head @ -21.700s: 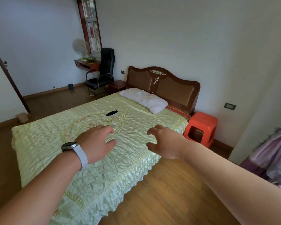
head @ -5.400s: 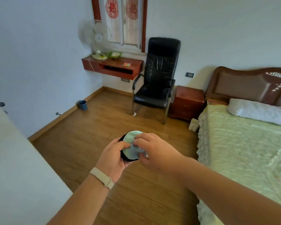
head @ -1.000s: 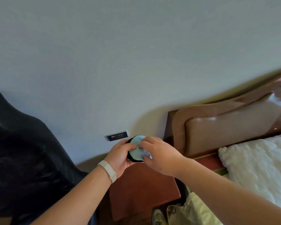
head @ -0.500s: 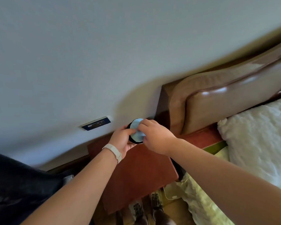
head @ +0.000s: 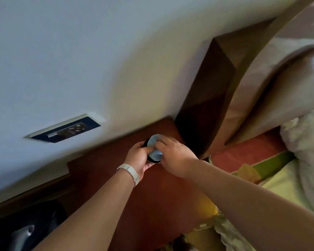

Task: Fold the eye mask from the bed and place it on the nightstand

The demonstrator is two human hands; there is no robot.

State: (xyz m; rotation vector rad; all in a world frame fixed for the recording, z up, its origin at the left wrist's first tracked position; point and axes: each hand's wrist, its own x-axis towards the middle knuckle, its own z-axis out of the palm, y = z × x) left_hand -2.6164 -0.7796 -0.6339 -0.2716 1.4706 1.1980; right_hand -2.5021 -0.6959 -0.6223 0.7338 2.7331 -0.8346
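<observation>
Eye mask (head: 154, 149), folded into a compact bundle, is pinched between the left hand (head: 140, 157) and right hand (head: 172, 156) above the far right corner of the nightstand (head: 152, 196). On release the fold may spring open, or the bundle may slip off toward the headboard (head: 261, 87).

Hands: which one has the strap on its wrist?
The left hand. A pale wrist strap circles its wrist, while the right hand has a bare wrist. Both hold the folded eye mask.
</observation>
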